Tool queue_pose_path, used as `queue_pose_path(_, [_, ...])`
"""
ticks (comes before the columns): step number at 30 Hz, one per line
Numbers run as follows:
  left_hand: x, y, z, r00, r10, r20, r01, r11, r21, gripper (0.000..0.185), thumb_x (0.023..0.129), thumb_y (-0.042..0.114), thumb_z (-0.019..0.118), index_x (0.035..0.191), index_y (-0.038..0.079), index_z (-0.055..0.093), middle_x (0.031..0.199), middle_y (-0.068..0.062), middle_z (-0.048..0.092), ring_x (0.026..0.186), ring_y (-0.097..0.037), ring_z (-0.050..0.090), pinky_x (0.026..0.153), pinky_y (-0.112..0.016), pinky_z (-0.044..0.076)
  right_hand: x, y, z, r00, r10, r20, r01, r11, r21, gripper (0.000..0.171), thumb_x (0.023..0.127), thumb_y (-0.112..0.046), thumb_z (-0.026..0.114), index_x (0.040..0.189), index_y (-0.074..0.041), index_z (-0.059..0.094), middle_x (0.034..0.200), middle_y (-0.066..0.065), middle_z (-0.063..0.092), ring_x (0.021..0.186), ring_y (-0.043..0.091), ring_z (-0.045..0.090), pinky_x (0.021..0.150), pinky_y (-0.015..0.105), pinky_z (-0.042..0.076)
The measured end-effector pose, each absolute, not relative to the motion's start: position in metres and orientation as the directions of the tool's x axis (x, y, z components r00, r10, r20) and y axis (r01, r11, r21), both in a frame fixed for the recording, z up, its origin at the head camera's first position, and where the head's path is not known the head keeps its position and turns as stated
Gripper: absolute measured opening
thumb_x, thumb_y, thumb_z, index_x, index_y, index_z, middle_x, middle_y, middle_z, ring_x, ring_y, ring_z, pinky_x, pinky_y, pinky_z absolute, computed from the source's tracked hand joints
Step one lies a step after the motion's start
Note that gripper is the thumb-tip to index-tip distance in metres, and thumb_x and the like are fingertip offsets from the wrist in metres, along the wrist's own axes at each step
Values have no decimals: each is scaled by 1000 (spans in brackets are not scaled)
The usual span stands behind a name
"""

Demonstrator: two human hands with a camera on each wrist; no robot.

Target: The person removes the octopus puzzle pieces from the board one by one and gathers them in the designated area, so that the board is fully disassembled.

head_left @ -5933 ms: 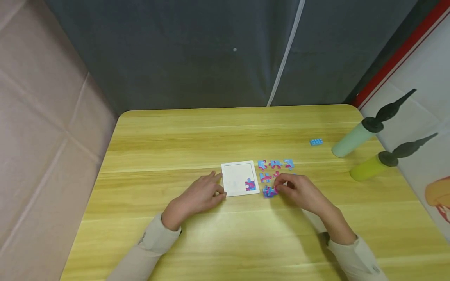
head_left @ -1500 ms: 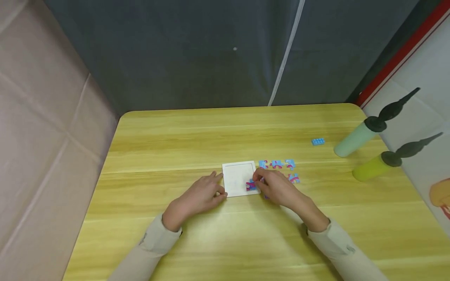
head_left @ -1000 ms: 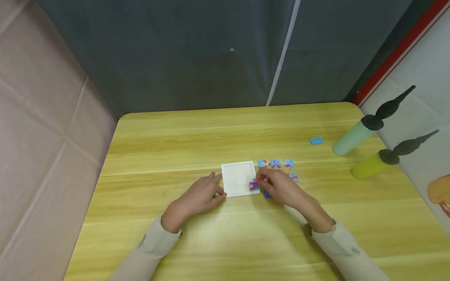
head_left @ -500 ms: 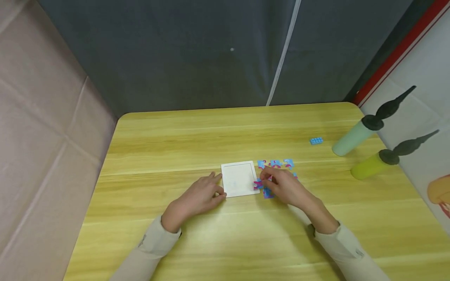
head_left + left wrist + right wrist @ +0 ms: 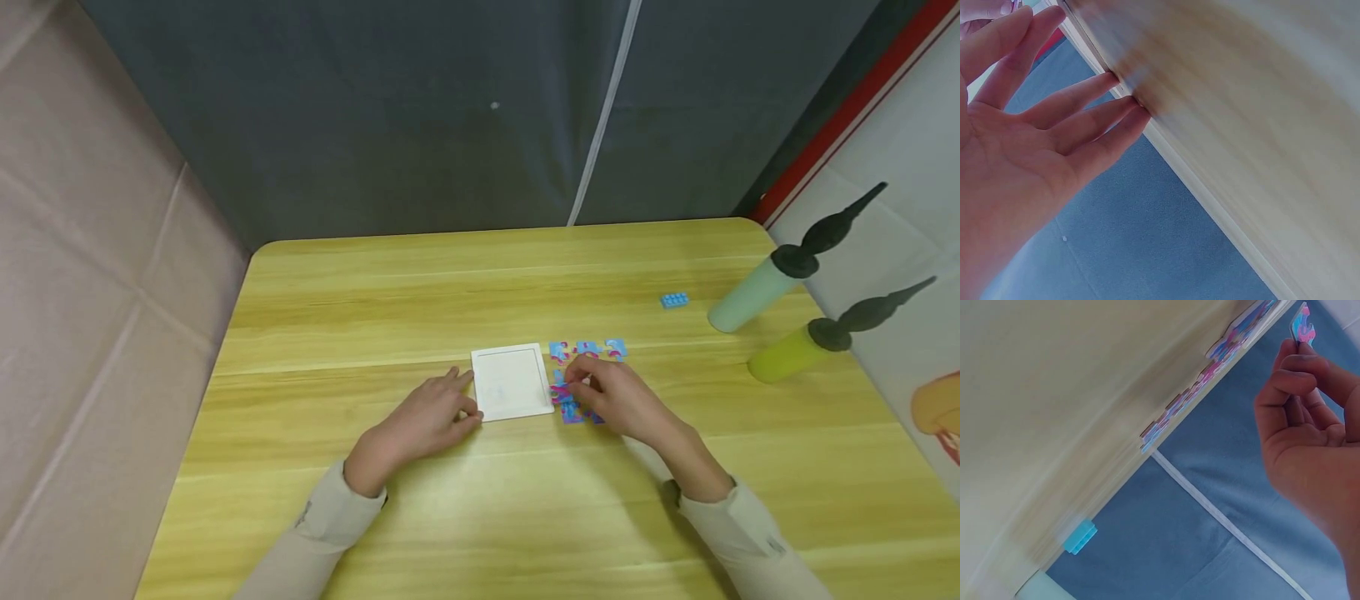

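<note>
Between thumb and fingers my right hand (image 5: 618, 400) pinches a pink-and-blue jigsaw piece (image 5: 1303, 326), held raised in the right wrist view. In the head view this piece is just beyond the right edge of a white square puzzle tray (image 5: 512, 382), above other pieces. The tray lies flat, and its recess shows no pieces. Beside its left edge rests my left hand (image 5: 429, 417), fingers extended and fingertips touching the tray's side and the tabletop. Loose jigsaw pieces (image 5: 588, 349) lie in rows right of the tray; my right hand hides some of them.
A blue toy brick (image 5: 674, 301) lies farther back on the wooden table (image 5: 420, 283). At the right edge stand a pale green cylinder (image 5: 753, 296) and a yellow-green cylinder (image 5: 787, 357), both with black tops. A dark curtain (image 5: 375, 117) hangs behind the table.
My right hand went from the loose pieces to the tray, took the jigsaw piece from its lower right corner, and carried it right, out of the tray. My left hand stayed put.
</note>
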State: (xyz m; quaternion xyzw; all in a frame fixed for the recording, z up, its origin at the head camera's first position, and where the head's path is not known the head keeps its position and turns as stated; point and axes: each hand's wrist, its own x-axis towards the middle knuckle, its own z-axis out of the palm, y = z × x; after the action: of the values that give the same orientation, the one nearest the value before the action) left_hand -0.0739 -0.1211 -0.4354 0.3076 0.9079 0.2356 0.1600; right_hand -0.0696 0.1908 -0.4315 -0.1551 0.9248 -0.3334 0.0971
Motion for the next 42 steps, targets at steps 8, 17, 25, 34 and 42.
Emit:
queue_pose_path(8, [-74,-121,-435,-759,633,-152,481,702,525,23,102,27,65,100,12,82,160,-24,42,152,-49,33,122,-59,34,-68,195,-433,-939,-335,-83,-213,751,-626,7,100,-6,65,103,-11,69,71,0,62,59,9,47,52,22,42])
queue_pose_path(17, [-74,-121,-437,-760,633,-148,485,704,518,23,102,27,65,101,12,82,160,-24,42,151,-49,33,122,-59,34,-67,199,-432,-937,-341,-75,-222,747,-626,7,101,-8,64,103,-13,66,70,-2,59,61,9,47,54,23,43])
queue_pose_path(25, [-75,-121,-437,-758,636,-145,491,703,515,22,102,27,65,102,12,82,160,-25,42,151,-50,33,122,-60,34,-67,202,-432,-940,-334,-71,-217,746,-630,7,101,-8,64,102,-15,66,69,-6,55,59,8,46,53,23,42])
queue_pose_path(34, [-75,-121,-436,-758,634,-151,487,705,516,23,102,28,65,102,12,82,161,-25,41,152,-49,33,122,-59,33,-66,205,-431,-944,-319,-79,-202,752,-627,8,101,-8,64,100,-15,67,67,-7,55,59,8,47,54,23,43])
queue_pose_path(42, [-75,-120,-436,-758,633,-154,487,708,512,23,102,28,65,102,12,82,161,-25,41,152,-49,33,122,-59,34,-65,207,-429,-950,-300,-82,-188,764,-617,7,100,-9,65,100,-15,68,66,-6,54,59,9,46,55,24,42])
